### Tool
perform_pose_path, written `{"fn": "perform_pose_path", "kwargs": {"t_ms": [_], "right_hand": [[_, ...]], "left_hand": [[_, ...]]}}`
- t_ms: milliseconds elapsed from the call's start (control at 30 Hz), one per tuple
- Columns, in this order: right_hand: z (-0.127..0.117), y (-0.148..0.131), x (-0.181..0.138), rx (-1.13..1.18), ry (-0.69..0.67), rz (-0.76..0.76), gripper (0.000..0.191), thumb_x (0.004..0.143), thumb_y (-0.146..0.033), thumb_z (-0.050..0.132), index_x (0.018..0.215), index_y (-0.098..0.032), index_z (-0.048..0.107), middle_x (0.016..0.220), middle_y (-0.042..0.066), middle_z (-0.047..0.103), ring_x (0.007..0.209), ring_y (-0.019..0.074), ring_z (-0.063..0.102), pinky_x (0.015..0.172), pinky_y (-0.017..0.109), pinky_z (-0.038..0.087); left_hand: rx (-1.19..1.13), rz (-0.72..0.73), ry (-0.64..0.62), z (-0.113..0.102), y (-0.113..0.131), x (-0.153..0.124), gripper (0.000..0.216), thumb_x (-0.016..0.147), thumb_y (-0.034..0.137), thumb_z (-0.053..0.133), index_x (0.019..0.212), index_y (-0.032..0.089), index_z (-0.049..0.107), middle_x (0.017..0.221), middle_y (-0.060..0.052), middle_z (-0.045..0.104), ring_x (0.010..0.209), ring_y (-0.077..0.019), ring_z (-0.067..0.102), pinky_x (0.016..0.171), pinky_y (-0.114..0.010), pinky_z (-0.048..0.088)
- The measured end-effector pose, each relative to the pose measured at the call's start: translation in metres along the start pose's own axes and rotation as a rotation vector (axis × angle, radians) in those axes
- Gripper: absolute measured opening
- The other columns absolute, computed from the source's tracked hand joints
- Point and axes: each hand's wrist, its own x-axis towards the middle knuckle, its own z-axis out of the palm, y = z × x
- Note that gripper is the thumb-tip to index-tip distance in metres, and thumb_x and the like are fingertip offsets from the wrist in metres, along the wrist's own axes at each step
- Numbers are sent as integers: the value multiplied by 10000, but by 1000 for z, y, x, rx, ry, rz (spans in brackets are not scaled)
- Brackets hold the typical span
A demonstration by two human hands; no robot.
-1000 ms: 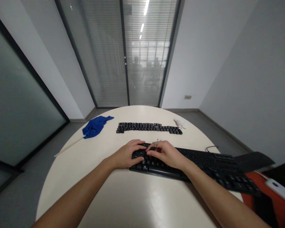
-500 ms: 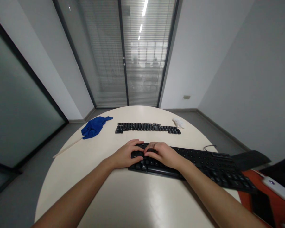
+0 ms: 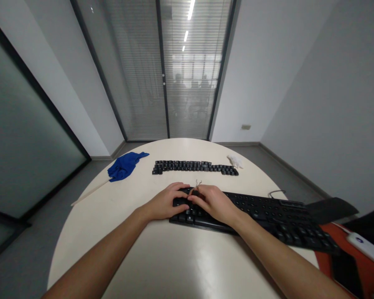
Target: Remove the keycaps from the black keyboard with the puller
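While the right hand [image 3: 213,202] sat bunched over the left end of the black keyboard [image 3: 262,214], a thin wire keycap puller [image 3: 198,183] poked up behind its knuckles, two little hooks showing above the fingers. Half a second earlier those hooks were out of sight, and a second before that they stood a touch further right. The right fingers were curled in tight around the tool's lower part; how they gripped it was hidden. The left hand [image 3: 165,203] lay flat on the keyboard's left corner, fingers narrow and lightly bent, pinning the board down, its fingertips touching the right hand's. It had barely budged across the frames.

That keyboard lay slantwise on the round cream table [image 3: 149,257], its left end near the middle, its right end reaching the table's right edge beside an orange pad [image 3: 336,265] and a white device [image 3: 366,249]. A dark cable loop [image 3: 276,193] curled just behind it. Plenty of bare tabletop lay open in front of the forearms and off to the left.

Further back, a neat row of loose black keycaps [image 3: 195,167] was lined up, a white crumpled wipe [image 3: 236,161] at its right end. A blue cloth [image 3: 124,165] sat near the left rim. No lettering on the keys was readable.
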Motion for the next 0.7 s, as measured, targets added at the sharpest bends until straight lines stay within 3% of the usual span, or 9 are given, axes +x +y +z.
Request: {"fn": "perform_pose_path", "kwargs": {"t_ms": [367,700], "right_hand": [[6,2,0,92,41,123,294,963,-413,517,884,-178,674,791,61,729,716,191,672,654,260,461],[19,24,4,513,83,297,399,871,-570,591,909,-174,620,719,41,711,666,182,703,630,289,580]], "left_hand": [[-10,10,10,1,1,1,299,848,318,688,1141,261,703,1412,-94,528,1324,-276,453,1136,-492,346],[-5,1,18,3,-4,0,288,845,327,694,1129,280,707,1420,-75,526,1344,-277,433,1150,-502,326]]}}
